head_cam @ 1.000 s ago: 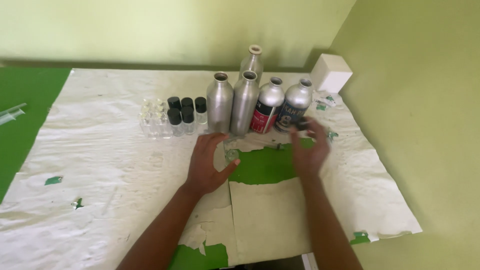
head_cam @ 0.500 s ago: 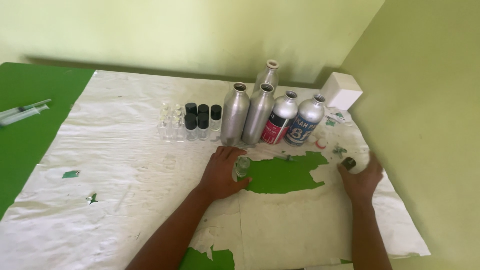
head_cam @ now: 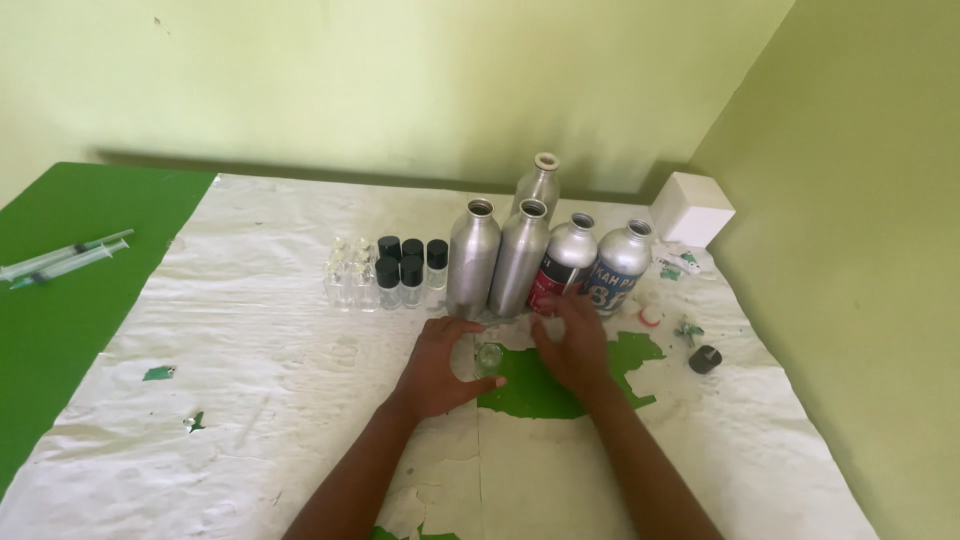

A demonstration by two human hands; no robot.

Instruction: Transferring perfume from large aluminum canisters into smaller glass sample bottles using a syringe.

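My left hand (head_cam: 436, 366) curls around a small clear glass vial (head_cam: 489, 357) that stands upright on the table, thumb and fingers on either side of it. My right hand (head_cam: 572, 345) lies just right of the vial, fingers spread and reaching toward the foot of the metal bottles; it holds nothing that I can see. A small black cap (head_cam: 704, 359) lies on the paper at the right, apart from both hands. Behind the hands stand several silver aluminium bottles (head_cam: 472, 258), two of them with coloured labels (head_cam: 560, 270).
A cluster of small glass vials (head_cam: 388, 272), some with black caps, stands left of the bottles. Two syringes (head_cam: 64, 259) lie on the green table at far left. A white box (head_cam: 692, 209) sits in the back right corner. Torn white paper (head_cam: 250, 340) covers the table.
My right hand left the black cap on the paper at the right and moved back left beside the vial. My left hand stayed on the vial. The camera tilted slightly.
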